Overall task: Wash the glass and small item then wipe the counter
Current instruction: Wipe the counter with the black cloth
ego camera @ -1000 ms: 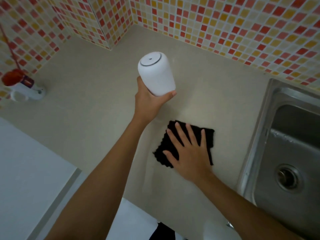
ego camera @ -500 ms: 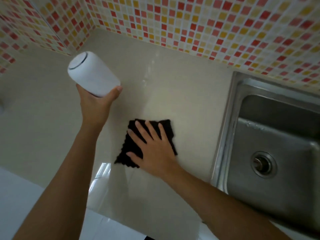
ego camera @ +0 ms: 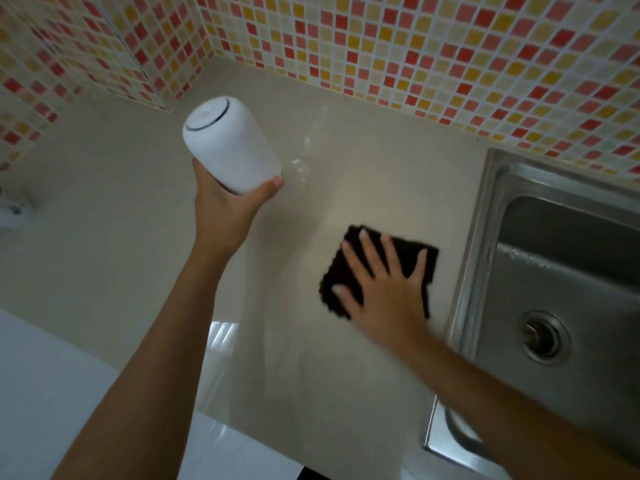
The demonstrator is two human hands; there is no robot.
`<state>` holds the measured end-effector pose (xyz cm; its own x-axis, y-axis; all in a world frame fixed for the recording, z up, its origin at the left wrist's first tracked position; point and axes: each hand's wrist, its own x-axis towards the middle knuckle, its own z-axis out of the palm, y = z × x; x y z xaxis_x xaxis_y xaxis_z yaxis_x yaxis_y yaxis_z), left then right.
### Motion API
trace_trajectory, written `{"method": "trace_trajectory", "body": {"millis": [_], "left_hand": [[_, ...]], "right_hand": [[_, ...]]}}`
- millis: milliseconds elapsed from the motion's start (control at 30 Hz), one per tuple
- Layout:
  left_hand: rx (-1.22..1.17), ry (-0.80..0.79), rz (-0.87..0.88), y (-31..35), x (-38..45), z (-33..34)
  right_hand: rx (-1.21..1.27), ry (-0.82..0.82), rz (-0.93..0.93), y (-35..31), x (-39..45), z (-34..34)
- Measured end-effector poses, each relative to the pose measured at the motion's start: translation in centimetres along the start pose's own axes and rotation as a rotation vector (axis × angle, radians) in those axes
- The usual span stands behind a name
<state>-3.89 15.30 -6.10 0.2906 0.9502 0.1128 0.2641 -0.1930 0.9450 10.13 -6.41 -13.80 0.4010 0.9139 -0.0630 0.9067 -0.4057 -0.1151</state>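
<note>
My left hand [ego camera: 227, 209] grips a white opaque glass [ego camera: 228, 143] upside down, base toward me, lifted above the beige counter [ego camera: 114, 237]. My right hand [ego camera: 384, 289] lies flat with fingers spread on a black cloth [ego camera: 412, 252], pressing it onto the counter close to the sink's left rim. A few water drops [ego camera: 299, 164] glisten on the counter just right of the glass. No small item shows.
A steel sink [ego camera: 554, 271] with a round drain [ego camera: 540, 337] fills the right side. Mosaic tile walls [ego camera: 415, 57] in red, orange and cream enclose the counter's back and left. A white object [ego camera: 12, 211] sits at the far left edge. The counter's front edge runs lower left.
My right hand has slid the black cloth rightward toward the sink. The left hand keeps the white glass raised in about the same place; the view has shifted.
</note>
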Motion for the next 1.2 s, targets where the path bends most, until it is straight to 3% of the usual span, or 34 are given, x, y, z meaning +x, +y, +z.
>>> {"method": "trace_trajectory", "body": {"millis": [100, 200, 333, 433, 567, 667, 767, 900, 1067, 1200], "left_hand": [[-0.014, 0.019, -0.011, -0.3, 0.6, -0.8], [-0.02, 0.018, -0.014, -0.6, 0.7, -1.5], [0.01, 0.03, -0.02, -0.6, 0.3, -2.6], [0.038, 0.031, -0.024, -0.6, -0.1, -3.7], [0.021, 0.033, -0.044, -0.4, -0.4, -4.0], [-0.024, 0.017, -0.053, -0.1, -0.1, -3.2], [-0.04, 0.0, -0.05, 0.1, 0.4, -2.4], [-0.006, -0.021, -0.032, 0.3, 1.1, -1.7], [0.022, -0.01, -0.045, -0.2, 0.6, -0.8], [0.029, -0.032, -0.039, 0.0, -0.1, -0.4]], "right_hand": [[0.046, -0.046, -0.26, -6.6, -6.9, 0.9], [0.064, -0.018, -0.347, -8.4, -0.3, 1.3], [0.086, -0.023, -0.005, -4.6, 15.3, 0.2], [0.087, -0.072, 0.176, 0.0, 21.4, -0.9], [0.087, 0.009, 0.174, -1.9, 16.8, 0.3], [0.105, 0.074, -0.002, -7.0, 7.4, 1.2], [0.163, -0.011, -0.182, -11.1, -0.6, 1.7], [0.112, 0.006, -0.313, -9.2, 5.4, 1.7], [0.071, -0.037, 0.064, -0.3, 19.4, -0.7], [0.039, -0.015, 0.346, 8.9, 19.7, -1.9]]}}
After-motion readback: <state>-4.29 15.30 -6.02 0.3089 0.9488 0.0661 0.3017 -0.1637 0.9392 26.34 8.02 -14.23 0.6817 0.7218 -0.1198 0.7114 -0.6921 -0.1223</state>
